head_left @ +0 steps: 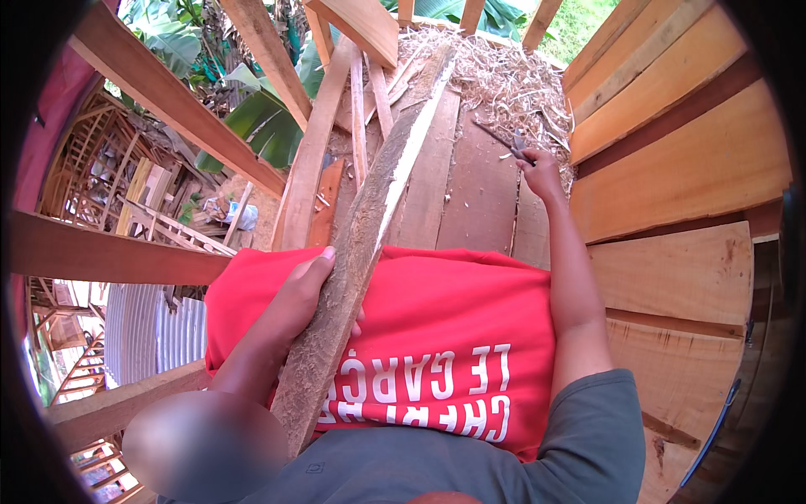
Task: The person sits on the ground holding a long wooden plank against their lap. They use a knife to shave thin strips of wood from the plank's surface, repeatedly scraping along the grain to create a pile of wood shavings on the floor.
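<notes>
A long, rough brown board (344, 252) slants from my lap up to the far wood shavings. Its right edge shows a pale, freshly bared strip along the far half. My left hand (309, 292) grips the board near its lower part, thumb on the left side and fingertips showing at the right. Out to the far right, my right hand (542, 172) is closed around a slim dark tool (502, 139) with a grey metal part by the fist. Its exact kind is too small to tell. The tool is apart from the board. Red cloth (453, 302) with white lettering covers my lap beneath the board.
Curled wood shavings (512, 80) heap at the far end of the plank floor (474, 202). A plank wall (672, 185) stands close on the right. Upright posts and beams (176, 101) line the open left side, with loose timber (315, 160) leaning beside the board.
</notes>
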{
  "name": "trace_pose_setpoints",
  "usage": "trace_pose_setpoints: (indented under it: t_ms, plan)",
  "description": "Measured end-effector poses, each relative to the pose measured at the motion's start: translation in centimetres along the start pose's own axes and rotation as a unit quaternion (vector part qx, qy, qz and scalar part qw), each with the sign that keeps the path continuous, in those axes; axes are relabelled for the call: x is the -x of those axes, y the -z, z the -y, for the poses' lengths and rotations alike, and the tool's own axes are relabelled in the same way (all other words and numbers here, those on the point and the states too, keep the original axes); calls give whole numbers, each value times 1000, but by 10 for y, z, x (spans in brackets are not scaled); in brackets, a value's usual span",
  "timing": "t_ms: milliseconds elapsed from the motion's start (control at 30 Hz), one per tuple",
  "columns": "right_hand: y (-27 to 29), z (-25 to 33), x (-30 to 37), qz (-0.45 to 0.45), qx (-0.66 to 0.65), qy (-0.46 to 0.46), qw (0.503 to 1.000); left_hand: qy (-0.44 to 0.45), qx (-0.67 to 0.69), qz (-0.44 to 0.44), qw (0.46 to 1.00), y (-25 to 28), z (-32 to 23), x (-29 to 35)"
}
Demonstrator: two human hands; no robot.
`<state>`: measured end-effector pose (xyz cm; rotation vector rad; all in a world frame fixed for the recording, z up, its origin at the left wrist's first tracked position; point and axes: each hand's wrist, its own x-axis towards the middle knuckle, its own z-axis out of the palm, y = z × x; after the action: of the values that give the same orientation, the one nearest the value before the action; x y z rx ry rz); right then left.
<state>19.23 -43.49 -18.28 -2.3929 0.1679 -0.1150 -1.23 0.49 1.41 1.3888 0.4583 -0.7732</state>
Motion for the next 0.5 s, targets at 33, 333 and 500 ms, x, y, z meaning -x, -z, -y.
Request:
trace_pose_setpoints:
  t_ms: [33, 333, 500]
  plan:
    - [6, -1, 3, 87, 20, 8, 996, 2, 3, -1, 1000, 0, 0, 0]
    - [-5, 6, 7, 112, 101, 36, 988, 4, -1, 0, 1000, 0, 1, -1]
    - [1, 14, 10, 209, 41, 48, 976, 0, -2, -8, 1000, 2, 1, -1]
